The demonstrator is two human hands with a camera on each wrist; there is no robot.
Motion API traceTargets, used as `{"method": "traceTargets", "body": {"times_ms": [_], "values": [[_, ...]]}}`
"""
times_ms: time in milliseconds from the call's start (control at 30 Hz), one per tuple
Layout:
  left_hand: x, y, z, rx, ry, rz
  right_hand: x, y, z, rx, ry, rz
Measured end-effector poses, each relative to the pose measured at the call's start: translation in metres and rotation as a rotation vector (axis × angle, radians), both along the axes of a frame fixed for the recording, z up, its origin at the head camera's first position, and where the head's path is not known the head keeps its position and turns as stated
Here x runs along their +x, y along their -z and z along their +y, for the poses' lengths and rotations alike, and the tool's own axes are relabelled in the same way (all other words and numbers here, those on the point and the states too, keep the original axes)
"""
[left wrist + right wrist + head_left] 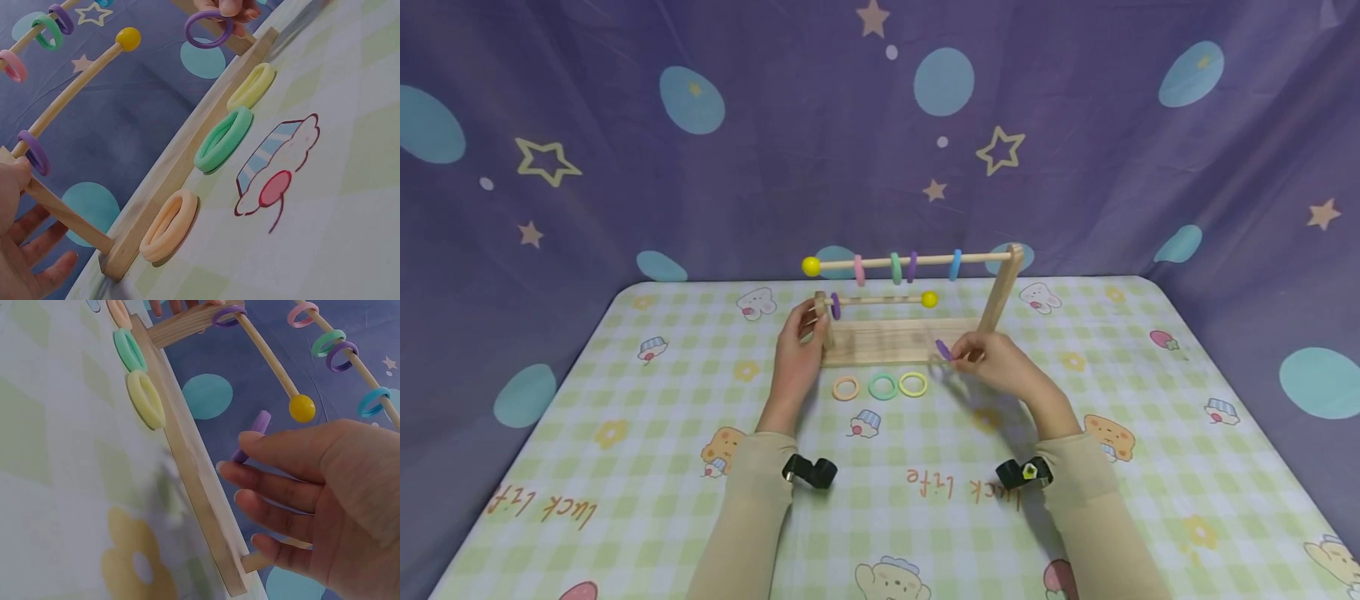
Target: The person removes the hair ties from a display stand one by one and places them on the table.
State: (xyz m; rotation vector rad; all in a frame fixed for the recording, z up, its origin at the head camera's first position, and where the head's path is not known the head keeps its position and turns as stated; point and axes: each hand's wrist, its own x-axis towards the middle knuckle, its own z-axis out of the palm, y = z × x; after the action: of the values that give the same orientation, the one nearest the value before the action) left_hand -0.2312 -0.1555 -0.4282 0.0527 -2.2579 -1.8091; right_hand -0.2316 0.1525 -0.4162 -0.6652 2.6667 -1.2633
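The person's right hand (1000, 362) pinches a purple ring (943, 349), with a yellow ring (913, 395) lying to that hand's left, while the left hand (799, 340) grips the short post (72, 215) of the wooden stand (898, 342).

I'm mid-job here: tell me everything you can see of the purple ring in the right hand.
The purple ring is a slim, closed hoop in one plain colour, smooth-looking; its material is hard to tell. The right hand pinches its rim between thumb and finger, and nothing else visibly touches it. The head view shows it almost edge-on, its top leaning left, towards the right end of the wooden base. It is held up off that base, with no rod through it.
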Motion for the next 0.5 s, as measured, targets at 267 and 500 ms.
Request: {"method": "traceTargets", "body": {"times_ms": [267, 500], "values": [[0.0002, 0.0005, -0.0007, 0.013, 0.007, 0.014, -0.0007, 0.0031, -0.0016, 0.078, -0.044, -0.026], [0.0002, -0.0004, -0.0002, -0.002, 0.008, 0.01, -0.0019, 0.0084, -0.0023, 0.12, -0.061, -0.05]]}}
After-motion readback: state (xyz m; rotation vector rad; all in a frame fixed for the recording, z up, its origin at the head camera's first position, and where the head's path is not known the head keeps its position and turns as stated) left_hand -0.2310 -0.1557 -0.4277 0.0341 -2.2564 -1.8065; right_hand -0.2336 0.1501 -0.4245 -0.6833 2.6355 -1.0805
